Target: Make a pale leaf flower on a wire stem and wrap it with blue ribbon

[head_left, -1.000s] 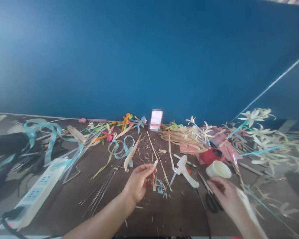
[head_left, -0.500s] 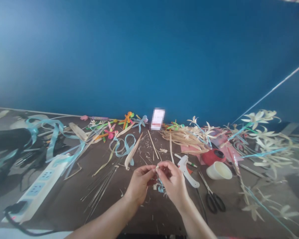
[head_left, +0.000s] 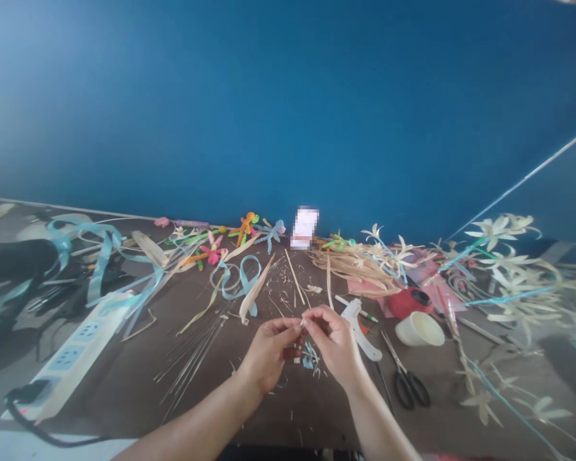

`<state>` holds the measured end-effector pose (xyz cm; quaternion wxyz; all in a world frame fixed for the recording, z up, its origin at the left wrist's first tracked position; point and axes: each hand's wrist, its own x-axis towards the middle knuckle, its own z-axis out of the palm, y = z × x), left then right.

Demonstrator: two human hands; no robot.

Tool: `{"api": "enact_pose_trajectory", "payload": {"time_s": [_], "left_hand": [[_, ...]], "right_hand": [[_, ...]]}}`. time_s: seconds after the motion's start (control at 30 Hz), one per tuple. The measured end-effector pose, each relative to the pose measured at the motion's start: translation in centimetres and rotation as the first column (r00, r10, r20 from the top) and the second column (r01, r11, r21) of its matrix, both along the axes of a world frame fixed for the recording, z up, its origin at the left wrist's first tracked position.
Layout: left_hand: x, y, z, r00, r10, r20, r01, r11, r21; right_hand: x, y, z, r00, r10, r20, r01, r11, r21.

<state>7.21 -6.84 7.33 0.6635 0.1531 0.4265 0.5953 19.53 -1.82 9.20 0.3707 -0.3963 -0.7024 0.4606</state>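
My left hand (head_left: 272,349) and my right hand (head_left: 333,339) meet above the middle of the brown table. Thumb and fingers of both are pinched on one small pale piece (head_left: 302,324), perhaps a bit of dried husk; most of it is hidden by the fingertips. Just below the hands lie pale and light-blue scraps (head_left: 308,360). Right of my right hand rests a white glue gun (head_left: 360,333). Farther right are black-handled scissors (head_left: 407,381), slightly spread, and a white cup (head_left: 419,330). A dry husk leaf (head_left: 255,298) lies beyond my left hand.
On the left stand a white power strip (head_left: 72,355), light-blue ribbon (head_left: 100,256) and a bundle of thin wires (head_left: 194,358). Pale flowers on blue stems (head_left: 509,294) spread over the right. Colourful pipe-cleaner figures (head_left: 246,229) and a blurred white panel (head_left: 305,228) line the blue wall.
Both hands stay pinched together at nearly the same place, with a small shift of the fingers. The view has tilted slightly; the things on the table lie as before.
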Motion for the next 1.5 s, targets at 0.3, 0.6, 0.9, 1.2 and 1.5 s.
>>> {"api": "enact_pose_trajectory", "payload": {"time_s": [0.3, 0.6, 0.9, 1.2, 1.5], "left_hand": [[-0.3, -0.1, -0.2, 0.990, -0.019, 0.141, 0.031, 0.996, -0.082], [-0.3, -0.2, -0.4, 0.989, -0.071, 0.129, 0.079, 0.995, -0.057], [-0.3, -0.1, -0.8, 1.000, -0.010, -0.017, 0.010, 1.000, -0.007], [-0.4, -0.3, -0.7, 0.984, 0.017, -0.176, -0.014, 1.000, 0.023], [-0.3, -0.3, -0.4, 0.962, 0.034, -0.271, -0.029, 0.999, 0.025]], "right_hand": [[0.2, 0.2, -0.5, 0.998, 0.042, -0.052, -0.049, 0.989, -0.141], [0.1, 0.1, -2.2, 0.980, 0.012, -0.201, -0.079, 0.941, -0.329], [-0.4, -0.3, -1.8, 0.959, 0.007, -0.283, -0.117, 0.920, -0.373], [-0.6, -0.2, -1.6, 0.980, 0.011, -0.199, -0.078, 0.940, -0.333], [-0.9, -0.4, -1.6, 0.985, 0.004, -0.171, -0.051, 0.962, -0.269]]}}
